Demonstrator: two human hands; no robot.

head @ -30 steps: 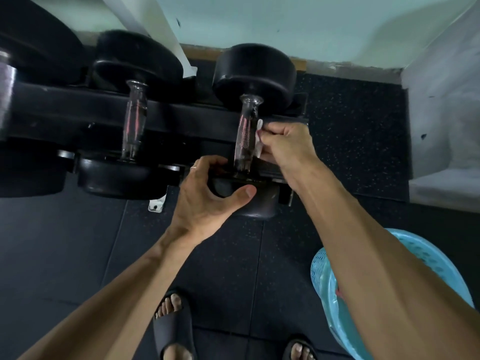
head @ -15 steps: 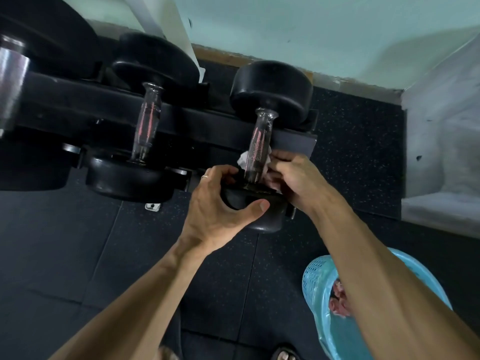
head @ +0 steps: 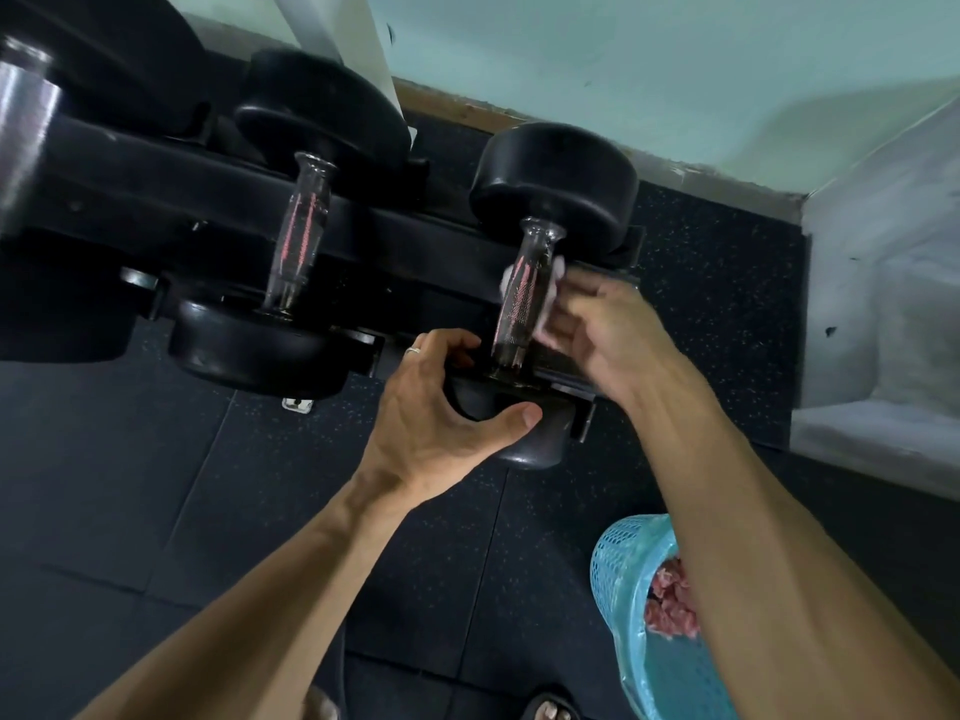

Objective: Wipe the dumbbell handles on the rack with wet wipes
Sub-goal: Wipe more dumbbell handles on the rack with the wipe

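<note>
- the dumbbell being cleaned sits at the right end of the black rack, its far head toward the wall and its near head hanging over the rack's near rail.
- its handle is a shiny, knurled bar running near to far, with reddish glints on it.
- a white wet wipe is pressed against the right side of that handle; only small bits of it show past the hand, and it is blurred.
- the right hand has its fingers curled round the wipe, holding it on the handle.
- the left hand grips the near head of the same dumbbell, thumb under its near face and fingers over the top; a ring shows on one finger.
- just left on the rack lies a second dumbbell with the same kind of handle, untouched.
- further left are bigger black weights, partly out of view.
- the floor is dark speckled rubber tile.
- a light blue mesh basket stands on the floor at the near right, half hidden by the right forearm, with something pink crumpled inside.
- a pale green wall runs behind the rack.
</note>
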